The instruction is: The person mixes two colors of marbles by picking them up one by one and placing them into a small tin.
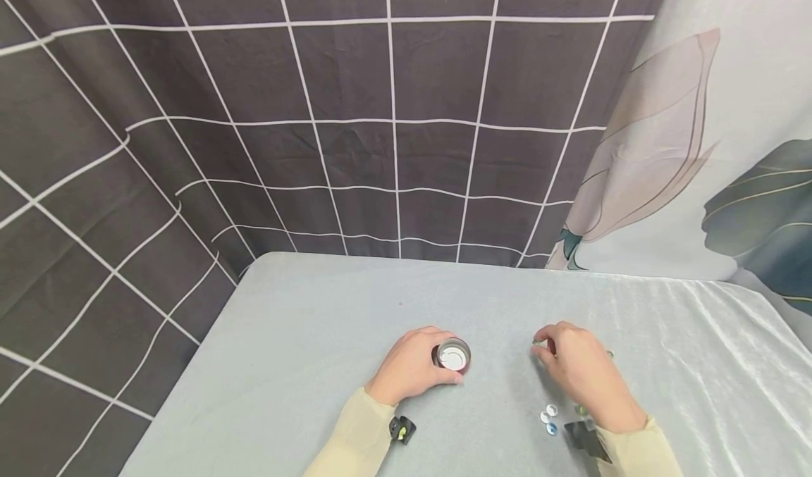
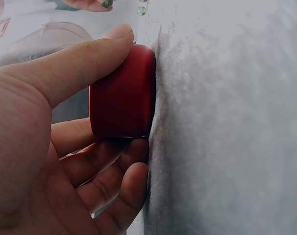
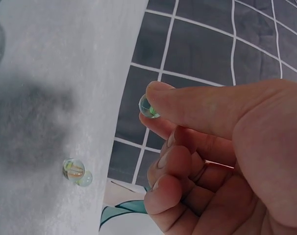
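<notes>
My left hand [image 1: 415,364] grips a small red round tin [image 1: 453,356] that stands upright on the table, its top uncovered and its inside pale and shiny. In the left wrist view the thumb lies along the side of the red tin [image 2: 123,93], with the other fingers around its far side. To the right, my right hand [image 1: 580,368] pinches a clear glass marble [image 3: 148,107] with green inside between thumb and index finger. It is held above the cloth, apart from the tin. The other right fingers are curled in.
Several glass marbles [image 1: 552,429] lie on the pale cloth-covered table [image 1: 285,336] beside the right wrist, and two more marbles [image 3: 73,169] show in the right wrist view. A dark gridded curtain [image 1: 342,153] and a leaf-patterned curtain [image 1: 666,146] hang behind the table.
</notes>
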The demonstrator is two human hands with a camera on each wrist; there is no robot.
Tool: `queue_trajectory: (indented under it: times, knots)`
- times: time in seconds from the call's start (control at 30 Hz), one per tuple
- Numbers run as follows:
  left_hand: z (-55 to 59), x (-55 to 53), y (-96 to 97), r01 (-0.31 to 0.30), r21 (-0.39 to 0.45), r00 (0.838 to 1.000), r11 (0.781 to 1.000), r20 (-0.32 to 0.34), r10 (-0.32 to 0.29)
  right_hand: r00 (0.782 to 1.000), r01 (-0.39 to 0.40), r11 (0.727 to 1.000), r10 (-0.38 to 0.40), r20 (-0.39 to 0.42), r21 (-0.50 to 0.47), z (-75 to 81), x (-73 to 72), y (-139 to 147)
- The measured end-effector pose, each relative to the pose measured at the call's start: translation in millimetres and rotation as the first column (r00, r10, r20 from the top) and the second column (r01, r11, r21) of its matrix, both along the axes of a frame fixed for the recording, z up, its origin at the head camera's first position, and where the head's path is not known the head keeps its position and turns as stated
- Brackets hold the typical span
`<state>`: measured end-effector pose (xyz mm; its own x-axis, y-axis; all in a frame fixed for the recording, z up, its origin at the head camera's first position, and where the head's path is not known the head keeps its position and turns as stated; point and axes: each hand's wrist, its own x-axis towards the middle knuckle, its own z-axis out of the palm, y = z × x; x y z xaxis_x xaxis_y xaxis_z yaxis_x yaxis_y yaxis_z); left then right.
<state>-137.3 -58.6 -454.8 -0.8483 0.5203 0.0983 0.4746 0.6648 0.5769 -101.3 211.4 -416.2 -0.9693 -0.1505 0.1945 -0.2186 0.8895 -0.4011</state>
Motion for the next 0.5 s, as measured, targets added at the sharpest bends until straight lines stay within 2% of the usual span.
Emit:
queue_trajectory:
  times: [0.5]
  knots:
    - [0.5,0.2,0.1,-0.001,0.001,1.0,1.0,-0.001,0.001,0.999,-0.018,1.0,0.019,-0.049,0.008,-3.3,1.9,-13]
